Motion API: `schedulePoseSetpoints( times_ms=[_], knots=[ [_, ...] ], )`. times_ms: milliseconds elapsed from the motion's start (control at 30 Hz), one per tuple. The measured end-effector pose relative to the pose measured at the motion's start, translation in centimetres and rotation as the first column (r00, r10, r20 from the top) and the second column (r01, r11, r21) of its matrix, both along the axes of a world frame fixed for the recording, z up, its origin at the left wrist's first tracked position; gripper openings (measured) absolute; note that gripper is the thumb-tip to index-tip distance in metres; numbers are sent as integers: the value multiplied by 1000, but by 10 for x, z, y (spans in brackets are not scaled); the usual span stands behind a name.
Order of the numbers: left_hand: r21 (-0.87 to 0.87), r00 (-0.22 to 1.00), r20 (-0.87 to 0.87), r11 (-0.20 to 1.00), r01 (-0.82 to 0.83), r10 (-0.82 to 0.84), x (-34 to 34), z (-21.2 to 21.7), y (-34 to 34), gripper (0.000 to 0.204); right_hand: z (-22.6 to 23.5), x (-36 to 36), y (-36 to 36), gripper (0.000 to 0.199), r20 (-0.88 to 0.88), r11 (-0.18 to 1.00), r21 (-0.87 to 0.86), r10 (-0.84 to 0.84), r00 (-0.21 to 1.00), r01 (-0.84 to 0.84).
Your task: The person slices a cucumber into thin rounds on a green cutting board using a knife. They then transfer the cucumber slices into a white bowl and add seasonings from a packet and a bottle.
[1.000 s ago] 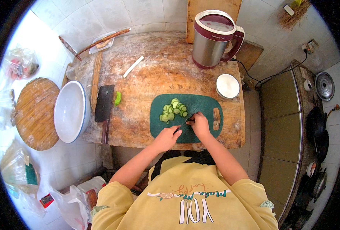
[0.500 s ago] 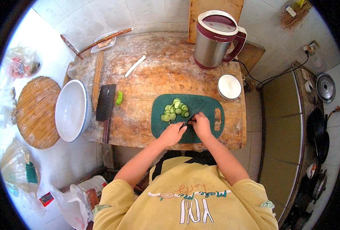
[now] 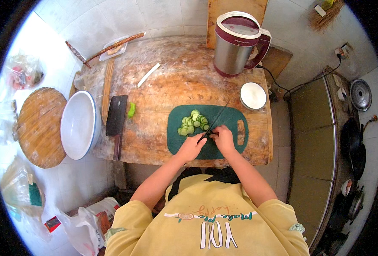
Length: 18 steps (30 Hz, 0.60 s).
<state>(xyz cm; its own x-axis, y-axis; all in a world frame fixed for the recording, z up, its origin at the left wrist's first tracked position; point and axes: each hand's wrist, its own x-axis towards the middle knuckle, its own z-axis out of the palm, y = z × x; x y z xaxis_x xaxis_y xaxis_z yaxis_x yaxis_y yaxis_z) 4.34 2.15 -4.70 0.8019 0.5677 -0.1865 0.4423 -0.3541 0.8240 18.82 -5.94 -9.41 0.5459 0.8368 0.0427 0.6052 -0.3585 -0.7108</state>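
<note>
Pale-green, dark-rimmed round cucumber slices point(image 3: 196, 123) lay heaped at frame centre, on the left half of a dark green plastic cutting board point(image 3: 236, 114). Left hand point(image 3: 189, 148), just below the heap, closed round the handle of a thin dark-bladed knife point(image 3: 217, 118), blade slanting to upper right. Right hand point(image 3: 224, 139) beside it, fingers bent inward; could not tell whether they gripped anything. Beneath: worn, whitish-smeared wooden table point(image 3: 176, 87). Centre left: broad dark rectangular cleaver point(image 3: 116, 116), bright green pepper piece point(image 3: 131, 110) near its blade. Upper right: steel-and-maroon jug appliance point(image 3: 233, 55).
</note>
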Motion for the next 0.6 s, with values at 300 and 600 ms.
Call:
schedulePoseSetpoints(
  times_ms=[300,600],
  knots=[
    [33,995,-50,996,87,-85,-13,25,-1,39,13,-3,0,22,-102,999,-29,-40,994,38],
    [16,994,-75,996,82,-81,-19,21,0,36,13,-2,2,21,-70,998,-51,-23,997,19]
  ],
)
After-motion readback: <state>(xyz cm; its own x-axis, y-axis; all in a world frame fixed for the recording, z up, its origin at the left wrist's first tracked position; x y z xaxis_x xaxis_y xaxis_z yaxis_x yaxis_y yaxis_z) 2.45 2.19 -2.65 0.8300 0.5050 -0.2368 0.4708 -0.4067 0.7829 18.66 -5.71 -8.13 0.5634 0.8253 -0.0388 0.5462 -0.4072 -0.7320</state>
